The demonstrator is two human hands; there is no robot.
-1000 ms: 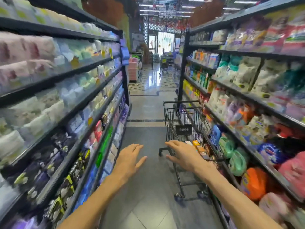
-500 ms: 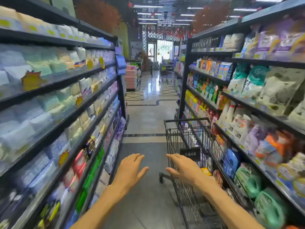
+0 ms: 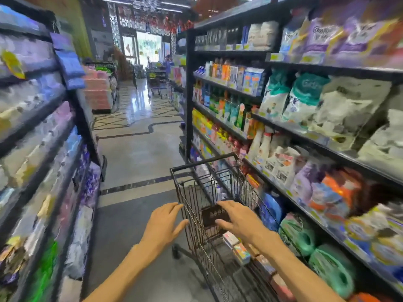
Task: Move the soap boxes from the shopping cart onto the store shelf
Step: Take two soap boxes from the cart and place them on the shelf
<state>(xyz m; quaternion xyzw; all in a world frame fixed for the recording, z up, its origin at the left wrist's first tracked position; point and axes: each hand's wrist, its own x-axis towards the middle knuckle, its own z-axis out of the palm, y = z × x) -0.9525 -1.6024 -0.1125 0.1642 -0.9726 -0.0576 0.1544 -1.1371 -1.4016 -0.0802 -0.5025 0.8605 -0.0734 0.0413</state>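
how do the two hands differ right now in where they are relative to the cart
The left hand hangs over the grey floor, outside the black wire shopping cart; the right hand reaches over the cart's basket. The left hand sits beside the cart's left wall; the right hand hovers above the pastel soap boxes inside. Both have straight, spread fingers and hold nothing.

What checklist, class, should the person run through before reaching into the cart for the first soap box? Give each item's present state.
1. Left hand free, fingers straight: ok.
2. Right hand free, holding nothing: ok.
3. Soap boxes lying in the shopping cart: ok.
4. Cart standing beside the right-hand store shelf: ok.
5. Free gap on that shelf for the boxes: cannot tell, blurred.
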